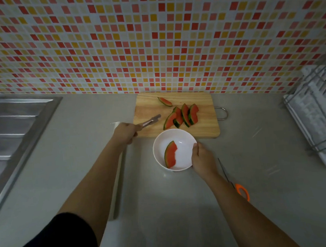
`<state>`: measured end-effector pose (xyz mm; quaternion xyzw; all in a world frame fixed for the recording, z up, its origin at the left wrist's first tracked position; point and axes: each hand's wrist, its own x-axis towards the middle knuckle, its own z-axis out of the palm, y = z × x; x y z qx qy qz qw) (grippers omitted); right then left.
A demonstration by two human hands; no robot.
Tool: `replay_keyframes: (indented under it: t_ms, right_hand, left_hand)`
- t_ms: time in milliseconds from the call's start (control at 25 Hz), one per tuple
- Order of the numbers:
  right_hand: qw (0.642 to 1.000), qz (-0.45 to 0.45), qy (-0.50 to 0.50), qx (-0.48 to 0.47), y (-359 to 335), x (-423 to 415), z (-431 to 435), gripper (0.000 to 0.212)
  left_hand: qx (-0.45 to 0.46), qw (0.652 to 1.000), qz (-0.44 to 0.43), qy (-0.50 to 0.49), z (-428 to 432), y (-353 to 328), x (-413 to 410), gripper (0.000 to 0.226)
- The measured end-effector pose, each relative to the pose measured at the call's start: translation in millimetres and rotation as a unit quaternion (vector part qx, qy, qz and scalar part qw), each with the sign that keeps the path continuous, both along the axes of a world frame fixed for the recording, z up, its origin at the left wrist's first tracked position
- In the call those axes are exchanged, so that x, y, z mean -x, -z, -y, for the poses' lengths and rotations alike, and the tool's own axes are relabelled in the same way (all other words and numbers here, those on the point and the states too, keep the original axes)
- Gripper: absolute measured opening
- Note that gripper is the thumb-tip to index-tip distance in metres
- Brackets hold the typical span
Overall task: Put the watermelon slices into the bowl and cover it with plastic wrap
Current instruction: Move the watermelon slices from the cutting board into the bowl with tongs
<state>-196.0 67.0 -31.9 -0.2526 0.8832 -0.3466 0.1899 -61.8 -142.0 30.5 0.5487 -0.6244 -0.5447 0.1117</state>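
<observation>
A white bowl [185, 139] stands on the counter in front of a wooden cutting board [152, 107]. One watermelon slice [170, 154] lies inside the bowl. Several more slices [184, 115] lean together on the board, and a single slice [164, 101] lies apart near the board's back edge. My left hand [125, 132] grips metal tongs [151, 121] whose tips hover over the board, left of the slices, with nothing between them. My right hand [202, 159] holds the bowl's right rim. A long plastic wrap roll [118, 174] lies under my left forearm, mostly hidden.
A steel sink [17, 129] with a drainboard fills the left side. Orange-handled scissors [235, 183] lie right of my right forearm. A white dish rack [316, 115] stands at the far right. A tiled wall rises behind the board.
</observation>
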Motion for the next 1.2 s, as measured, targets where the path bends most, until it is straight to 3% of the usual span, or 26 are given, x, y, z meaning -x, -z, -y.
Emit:
replay_keyframes:
  t_ms: [120,320,480,560,680,800,880,960,1040,1200]
  right_hand:
    - [1.000,0.001,-0.002,-0.009,1.3,0.5,1.1,0.042]
    - [1.000,-0.007,-0.004,-0.018,2.2,1.1,2.0,0.042]
    - [1.000,-0.001,-0.002,-0.019,1.8,0.8,2.3,0.043]
    - [1.000,0.002,-0.001,-0.019,1.3,0.5,2.0,0.043]
    - [1.000,0.010,-0.002,-0.016,0.5,0.6,1.8,0.043]
    - [1.000,0.001,-0.003,-0.018,-0.2,-0.4,2.1,0.043]
    - [1.000,0.001,-0.002,-0.015,-0.4,-0.7,1.9,0.043]
    - [1.000,0.002,-0.004,-0.013,-0.9,-1.1,1.4,0.042]
    - [1.000,-0.004,-0.005,-0.015,-0.8,-0.9,0.9,0.042]
    - [1.000,-0.011,-0.003,-0.010,-1.2,-0.8,1.2,0.042]
  left_hand:
    - [-0.050,0.997,0.039,0.043,13.5,27.6,4.5,0.024]
    - [-0.061,0.994,0.015,0.087,15.9,36.3,20.9,0.032]
    - [-0.068,0.997,-0.030,0.023,13.5,43.2,19.6,0.033]
    - [-0.017,1.000,-0.013,-0.020,13.2,43.9,15.5,0.030]
    - [0.127,0.988,0.073,0.044,15.3,32.3,16.2,0.023]
    - [0.329,0.912,0.212,0.119,15.5,8.0,29.8,0.034]
    - [0.367,0.894,0.218,0.132,14.8,-3.9,42.2,0.037]
    - [0.290,0.935,0.155,0.130,15.3,-5.9,54.4,0.040]
    - [0.154,0.978,0.103,0.096,15.9,0.2,63.6,0.033]
    - [-0.039,0.998,0.038,0.037,19.1,22.0,69.4,0.024]
